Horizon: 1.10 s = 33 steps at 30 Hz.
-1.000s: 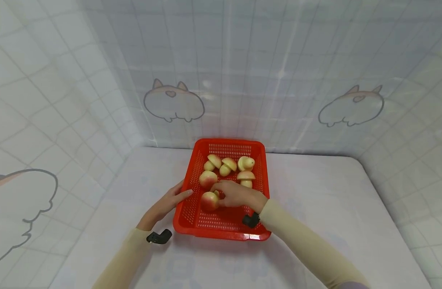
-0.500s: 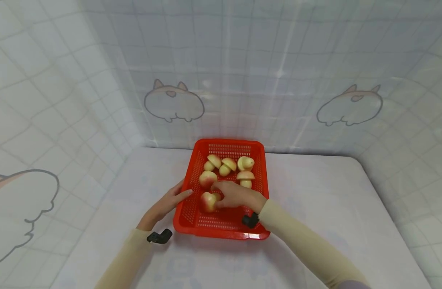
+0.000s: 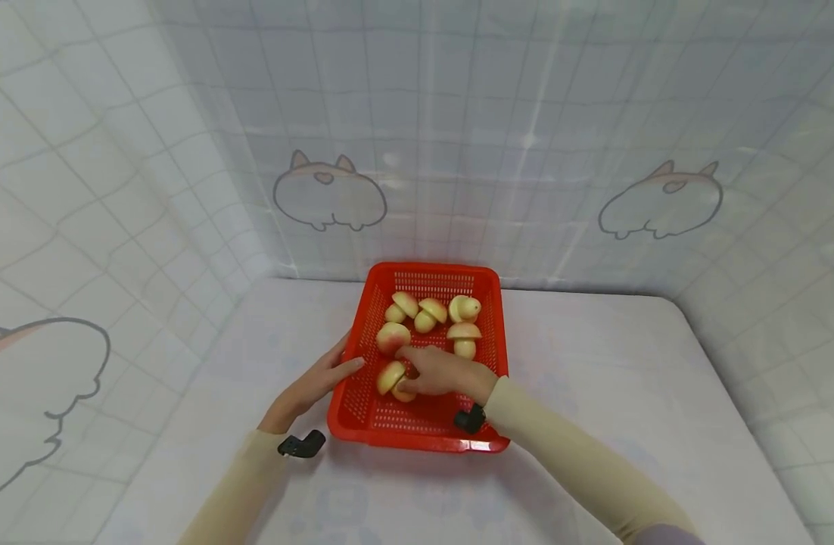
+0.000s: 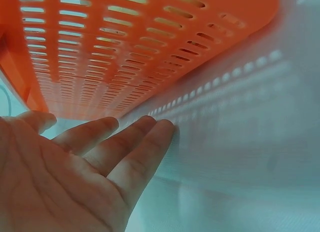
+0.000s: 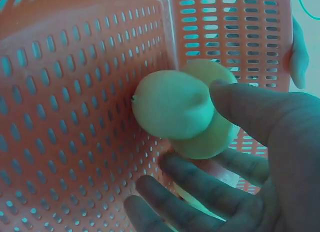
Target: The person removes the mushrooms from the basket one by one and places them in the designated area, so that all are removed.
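A red perforated plastic basket (image 3: 417, 443) holds several mushrooms with pale stems and yellow-to-red caps. Inside it, my right hand (image 3: 447, 372) is beside the nearest mushroom (image 3: 390, 376), which lies on its side with its stem toward the front right. In the right wrist view, my thumb (image 5: 245, 101) touches that mushroom (image 5: 170, 106) while the other fingers spread loosely below it. My left hand (image 3: 315, 382) is at the basket's left side, thumb over the rim. Its other fingers (image 4: 135, 157) extend, nearly straight, outside below the slotted wall (image 4: 100, 56).
Behind the right hand lie other mushrooms, among them a round-capped one (image 3: 393, 338) and an upright-looking one (image 3: 464, 341). The basket stands on a white table (image 3: 594, 363) against a tiled-pattern back sheet (image 3: 492, 182), with side sheets left and right.
The nearest mushroom has turned under my right hand, its stem swinging from the back right to the front right. My right fingers have spread a little; the left hand has stayed at the rim.
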Each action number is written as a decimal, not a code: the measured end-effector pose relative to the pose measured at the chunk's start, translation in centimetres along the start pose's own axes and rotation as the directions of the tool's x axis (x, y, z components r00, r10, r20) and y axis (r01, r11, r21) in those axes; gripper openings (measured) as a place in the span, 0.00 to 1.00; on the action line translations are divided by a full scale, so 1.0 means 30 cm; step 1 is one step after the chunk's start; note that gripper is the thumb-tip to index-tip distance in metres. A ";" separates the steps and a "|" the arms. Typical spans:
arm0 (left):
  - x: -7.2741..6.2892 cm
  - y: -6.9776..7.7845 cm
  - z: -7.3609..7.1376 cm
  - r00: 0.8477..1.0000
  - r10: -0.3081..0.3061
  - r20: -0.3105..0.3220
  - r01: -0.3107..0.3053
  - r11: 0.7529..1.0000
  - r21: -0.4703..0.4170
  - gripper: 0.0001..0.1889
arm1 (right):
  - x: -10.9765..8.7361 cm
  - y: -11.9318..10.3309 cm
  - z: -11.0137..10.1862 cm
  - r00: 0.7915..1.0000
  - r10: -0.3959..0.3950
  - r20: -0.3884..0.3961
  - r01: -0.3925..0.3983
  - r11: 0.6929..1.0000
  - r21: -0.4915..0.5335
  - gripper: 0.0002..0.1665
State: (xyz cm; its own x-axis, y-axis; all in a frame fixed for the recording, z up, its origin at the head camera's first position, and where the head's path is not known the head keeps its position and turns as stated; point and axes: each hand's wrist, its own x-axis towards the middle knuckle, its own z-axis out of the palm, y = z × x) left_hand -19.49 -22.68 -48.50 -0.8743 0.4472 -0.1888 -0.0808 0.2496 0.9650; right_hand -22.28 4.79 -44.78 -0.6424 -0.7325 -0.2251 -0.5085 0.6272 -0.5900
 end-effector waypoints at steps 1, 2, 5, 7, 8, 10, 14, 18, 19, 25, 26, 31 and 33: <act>-0.001 0.002 -0.001 1.000 -0.002 0.001 0.002 1.000 0.001 0.38 | 0.002 -0.003 0.003 1.000 -0.004 -0.007 0.004 1.000 -0.004 0.25; -0.002 0.003 -0.002 1.000 -0.003 0.002 0.003 1.000 0.001 0.38 | 0.005 -0.006 0.004 1.000 -0.011 -0.012 0.011 1.000 -0.008 0.27; -0.004 0.004 -0.003 1.000 -0.010 0.003 0.010 1.000 0.009 0.38 | 0.015 -0.012 0.007 0.999 -0.044 -0.021 0.043 0.999 -0.021 0.33; -0.004 0.005 -0.003 1.000 -0.015 0.001 0.014 1.000 0.012 0.38 | 0.022 -0.015 0.010 0.998 -0.066 -0.020 0.066 0.997 -0.030 0.36; -0.005 0.006 -0.002 1.000 -0.016 0.001 0.016 1.000 0.014 0.38 | 0.024 -0.015 0.010 0.997 -0.075 -0.019 0.075 0.997 -0.029 0.36; -0.005 0.007 -0.001 1.000 -0.021 -0.001 0.021 1.000 0.018 0.38 | 0.028 -0.015 0.012 0.996 -0.092 -0.017 0.092 0.995 -0.031 0.36; -0.005 0.008 0.002 1.000 -0.018 0.002 0.018 1.000 0.004 0.37 | 0.032 -0.018 0.014 0.993 -0.115 -0.018 0.114 0.993 -0.027 0.33; -0.008 0.012 0.004 1.000 -0.011 -0.001 0.011 1.000 -0.002 0.37 | 0.031 -0.021 0.014 0.994 -0.108 -0.022 0.107 0.994 -0.014 0.30; -0.007 0.013 0.005 1.000 -0.013 -0.002 0.013 1.000 0.001 0.37 | 0.031 -0.021 0.014 0.995 -0.102 -0.023 0.102 0.995 -0.014 0.30; -0.009 0.017 0.012 0.999 -0.046 -0.015 0.046 0.999 0.011 0.34 | 0.027 -0.020 0.009 0.996 -0.082 -0.023 0.082 0.996 -0.033 0.28; -0.009 0.017 0.013 0.999 -0.047 -0.019 0.048 0.999 0.009 0.34 | 0.026 -0.020 0.009 0.997 -0.080 -0.024 0.079 0.996 -0.031 0.29; -0.011 0.008 0.014 0.999 -0.032 -0.018 0.032 0.999 -0.003 0.35 | 0.023 -0.022 0.010 0.997 -0.075 -0.018 0.075 0.997 -0.033 0.29; -0.012 0.004 0.010 0.999 -0.021 -0.025 0.021 1.000 -0.005 0.36 | 0.024 -0.026 0.011 0.997 -0.079 -0.015 0.078 0.997 -0.029 0.29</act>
State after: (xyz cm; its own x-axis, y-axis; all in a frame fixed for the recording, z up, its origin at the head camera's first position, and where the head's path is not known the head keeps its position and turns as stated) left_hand -19.03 -22.57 -48.38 -0.8839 0.4206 -0.2045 -0.1014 0.2546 0.9617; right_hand -22.16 3.68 -44.74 -0.6091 -0.7755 -0.1660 -0.5736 0.5754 -0.5830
